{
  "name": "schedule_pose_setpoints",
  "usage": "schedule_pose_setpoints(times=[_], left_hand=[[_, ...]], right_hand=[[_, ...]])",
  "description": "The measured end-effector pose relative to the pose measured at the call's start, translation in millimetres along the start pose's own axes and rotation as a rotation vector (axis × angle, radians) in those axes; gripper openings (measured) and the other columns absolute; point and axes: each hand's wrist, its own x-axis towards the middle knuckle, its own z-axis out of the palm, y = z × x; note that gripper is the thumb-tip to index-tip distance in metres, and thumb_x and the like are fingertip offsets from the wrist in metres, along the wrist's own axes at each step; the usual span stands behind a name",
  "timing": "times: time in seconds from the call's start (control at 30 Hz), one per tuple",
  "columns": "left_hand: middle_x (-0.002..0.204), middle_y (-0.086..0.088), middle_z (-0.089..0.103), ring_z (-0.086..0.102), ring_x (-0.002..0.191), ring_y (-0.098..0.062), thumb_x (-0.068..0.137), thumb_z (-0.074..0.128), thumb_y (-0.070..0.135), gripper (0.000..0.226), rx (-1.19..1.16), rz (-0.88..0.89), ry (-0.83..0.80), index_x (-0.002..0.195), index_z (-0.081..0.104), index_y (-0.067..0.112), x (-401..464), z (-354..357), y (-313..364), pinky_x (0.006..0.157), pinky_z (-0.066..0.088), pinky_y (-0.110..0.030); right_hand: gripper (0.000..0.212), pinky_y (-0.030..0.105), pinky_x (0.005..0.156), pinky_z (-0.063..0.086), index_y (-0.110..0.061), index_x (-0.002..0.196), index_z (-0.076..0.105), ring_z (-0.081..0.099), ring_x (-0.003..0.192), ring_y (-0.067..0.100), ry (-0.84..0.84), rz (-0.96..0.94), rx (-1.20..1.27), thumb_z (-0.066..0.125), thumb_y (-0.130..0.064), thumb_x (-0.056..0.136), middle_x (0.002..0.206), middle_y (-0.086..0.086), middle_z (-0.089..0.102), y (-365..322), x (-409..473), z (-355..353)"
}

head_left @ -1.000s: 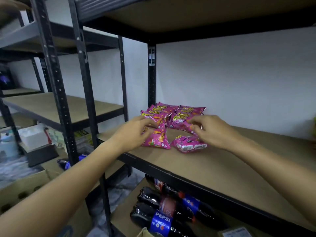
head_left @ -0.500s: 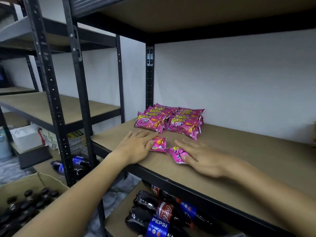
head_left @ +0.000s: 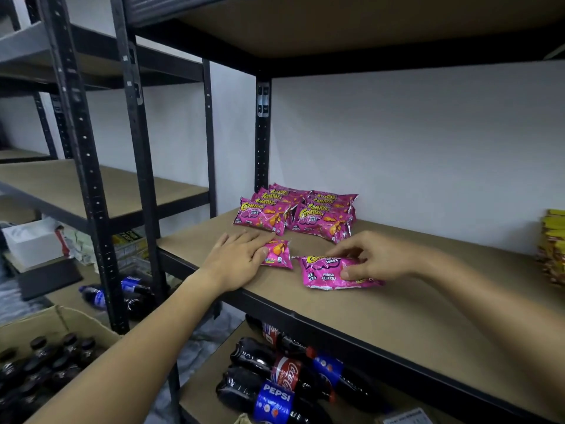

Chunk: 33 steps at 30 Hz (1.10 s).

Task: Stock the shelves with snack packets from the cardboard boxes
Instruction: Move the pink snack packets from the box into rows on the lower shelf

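Head view: the left hand (head_left: 237, 260) lies flat on the shelf (head_left: 412, 310), fingers (head_left: 244, 240) straight and relaxed, the fingertips covering the near end of a small pink packet (head_left: 277, 253). Just to its right, the right hand (head_left: 377, 258) curls over a second pink packet (head_left: 328, 272), thumb and fingertips pinching its top face while it lies on the board. Just beyond both hands, toward the wall, sits the stack of pink packets (head_left: 295, 211), set apart from the two loose ones. Far out past the right hand, at the frame edge, there's a yellow pile (head_left: 553, 246). Below the hands, on the lower shelf, cola bottles (head_left: 281, 381) lie on their sides. Down left of the left arm, a cardboard box (head_left: 76, 319) holds dark bottle caps.
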Motion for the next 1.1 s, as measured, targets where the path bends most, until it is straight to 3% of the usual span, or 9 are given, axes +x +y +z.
schedule_pose_setpoints(times=[0.07, 0.17, 0.2, 0.3, 0.47, 0.73, 1.1], left_hand=[[0.160, 0.013, 0.028, 0.019, 0.149, -0.014, 0.106, 0.022, 0.046, 0.046, -0.007, -0.007, 0.022, 0.152, 0.023, 0.046, 0, 2, 0, 0.121, 0.007, -0.043], [0.159, 0.013, 0.029, 0.019, 0.148, -0.013, 0.105, 0.022, 0.047, 0.046, -0.025, -0.017, 0.050, 0.151, 0.024, 0.046, 0, 5, -1, 0.121, 0.008, -0.042], [0.159, 0.013, 0.029, 0.020, 0.148, -0.013, 0.105, 0.021, 0.048, 0.046, -0.031, -0.023, 0.059, 0.151, 0.025, 0.046, 0, 5, -1, 0.121, 0.008, -0.042], [0.158, 0.013, 0.031, 0.021, 0.147, -0.013, 0.105, 0.021, 0.048, 0.047, -0.042, -0.045, 0.088, 0.152, 0.026, 0.046, -1, 7, -1, 0.121, 0.008, -0.042], [0.157, 0.012, 0.033, 0.022, 0.146, -0.013, 0.105, 0.020, 0.048, 0.048, -0.042, -0.067, 0.112, 0.152, 0.025, 0.045, -1, 9, -1, 0.121, 0.010, -0.042], [0.156, 0.011, 0.034, 0.023, 0.145, -0.014, 0.105, 0.019, 0.049, 0.048, -0.045, -0.075, 0.111, 0.152, 0.025, 0.045, 0, 9, -2, 0.121, 0.008, -0.042], [0.150, 0.013, 0.039, 0.025, 0.143, -0.013, 0.105, 0.020, 0.047, 0.047, -0.057, -0.076, 0.111, 0.152, 0.023, 0.046, -2, 9, -2, 0.121, 0.005, -0.040]], right_hand=[[0.044, 0.022, 0.094, 0.050, -0.033, 0.126, 0.067, 0.061, 0.106, -0.004, 0.036, 0.005, -0.016, 0.078, -0.029, 0.084, 0.117, -0.019, 0.069, -4, -1, -2], [0.039, 0.007, 0.079, 0.045, -0.031, 0.121, 0.070, 0.060, 0.092, -0.009, 0.136, 0.011, -0.058, 0.077, -0.027, 0.084, 0.111, -0.018, 0.069, -8, 3, -2], [0.038, 0.009, 0.080, 0.046, -0.030, 0.121, 0.070, 0.060, 0.092, -0.007, 0.189, 0.018, -0.068, 0.077, -0.027, 0.084, 0.111, -0.017, 0.069, -9, 6, -3], [0.039, 0.032, 0.090, 0.052, -0.033, 0.122, 0.069, 0.063, 0.102, 0.009, 0.382, 0.057, -0.171, 0.074, -0.031, 0.083, 0.114, -0.011, 0.070, -11, 18, -2], [0.042, 0.037, 0.089, 0.046, -0.033, 0.123, 0.068, 0.061, 0.108, 0.024, 0.615, 0.041, -0.434, 0.065, -0.027, 0.082, 0.113, -0.003, 0.071, -17, 51, 10], [0.036, 0.043, 0.099, 0.036, -0.029, 0.126, 0.065, 0.053, 0.118, 0.027, 0.643, 0.109, -0.653, 0.062, -0.031, 0.090, 0.123, 0.000, 0.066, -15, 93, 33], [0.034, 0.041, 0.086, 0.042, -0.023, 0.114, 0.071, 0.059, 0.103, 0.028, 0.653, 0.113, -0.754, 0.070, -0.039, 0.084, 0.109, 0.003, 0.069, -18, 102, 46]])
